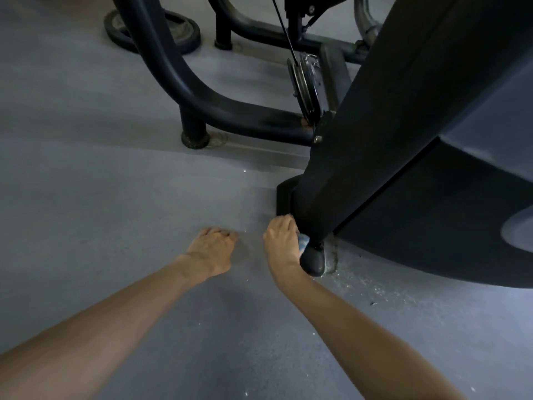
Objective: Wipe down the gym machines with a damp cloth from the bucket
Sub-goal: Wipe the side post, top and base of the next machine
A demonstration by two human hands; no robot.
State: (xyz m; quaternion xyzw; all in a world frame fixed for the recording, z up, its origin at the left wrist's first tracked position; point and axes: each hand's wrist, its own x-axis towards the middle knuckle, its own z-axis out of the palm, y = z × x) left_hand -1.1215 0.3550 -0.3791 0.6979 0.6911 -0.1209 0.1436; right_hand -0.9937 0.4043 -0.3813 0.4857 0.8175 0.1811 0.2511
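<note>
My R hand (281, 238) grips the cloth (302, 242), pressed vs the machine post (360, 168) just above its rubber foot (313, 261). I'd wipe round the base w/ short firm strokes, as grit collects there. L hand (215, 246) is curled, holding 0, knuckles on the floor (115, 197) near the cloth, prob. bracing.
</note>
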